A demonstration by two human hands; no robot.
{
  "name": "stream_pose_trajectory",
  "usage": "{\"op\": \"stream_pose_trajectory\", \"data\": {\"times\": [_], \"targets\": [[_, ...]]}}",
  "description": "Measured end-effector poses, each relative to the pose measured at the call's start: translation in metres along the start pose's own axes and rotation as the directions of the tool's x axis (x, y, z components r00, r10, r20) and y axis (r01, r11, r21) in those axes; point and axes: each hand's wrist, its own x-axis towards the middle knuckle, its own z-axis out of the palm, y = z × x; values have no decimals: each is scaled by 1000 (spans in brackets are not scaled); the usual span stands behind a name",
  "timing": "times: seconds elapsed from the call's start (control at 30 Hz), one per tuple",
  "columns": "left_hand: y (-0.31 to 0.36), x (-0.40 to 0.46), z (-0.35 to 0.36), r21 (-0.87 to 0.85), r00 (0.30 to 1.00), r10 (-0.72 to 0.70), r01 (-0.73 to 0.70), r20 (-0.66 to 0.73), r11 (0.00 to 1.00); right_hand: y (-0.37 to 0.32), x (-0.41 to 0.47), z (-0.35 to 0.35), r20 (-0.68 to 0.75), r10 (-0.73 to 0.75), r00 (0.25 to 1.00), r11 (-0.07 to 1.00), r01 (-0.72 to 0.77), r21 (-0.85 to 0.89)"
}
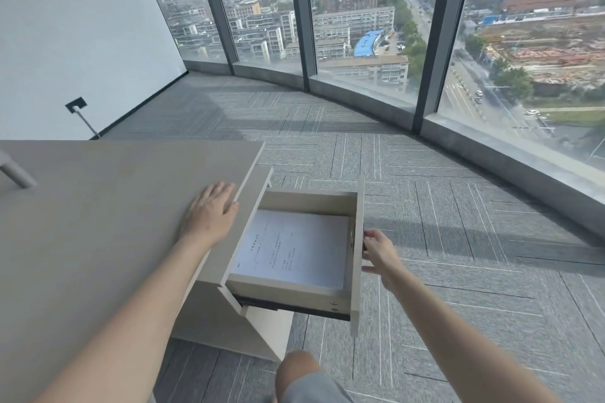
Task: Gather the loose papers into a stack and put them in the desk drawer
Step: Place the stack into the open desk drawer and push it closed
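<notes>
The beige desk drawer (357,258) stands pulled out to the right of the desk. A stack of white printed papers (294,249) lies flat inside it and fills most of its floor. My left hand (209,213) rests palm down, fingers spread, on the desk top (98,222) close to its right edge. My right hand (379,252) is at the outer face of the drawer front, fingers curled against its handle side. Both forearms reach in from the bottom.
A grey cylindrical bar (16,173) lies at the desk's far left. Grey patterned carpet (458,239) spreads to a curved wall of floor-to-ceiling windows (360,26). My knee (298,370) shows below the drawer. A floor socket (76,105) sits by the white wall.
</notes>
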Motion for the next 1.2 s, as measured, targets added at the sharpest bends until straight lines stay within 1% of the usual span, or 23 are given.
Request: {"op": "stream_pose_trajectory", "data": {"times": [0.27, 0.43, 0.6, 0.77, 1.2], "targets": [[2, -3, -3, -25, 1000, 11, -11, -26, 1000, -10, 5, 49, 134, 6, 991, 999, -1, -32], [3, -4, -4, -42, 1000, 7, -8, -18, 999, -15, 14, 77, 195, 20, 981, 999, -10, -52], [2, -5, -5, -51, 1000, 4, -5, -16, 999, -21, 16, 108, 253, 9, 967, 999, 0, -37], [3, -5, -5, -56, 1000, 4, -5, -27, 998, -24, 19, 139, 325, 21, 946, 1000, -25, 9], [4, -4, -2, -59, 999, 3, -5, -41, 998, -26, 36, 202, 389, 24, 921, 997, -52, 62]]}}
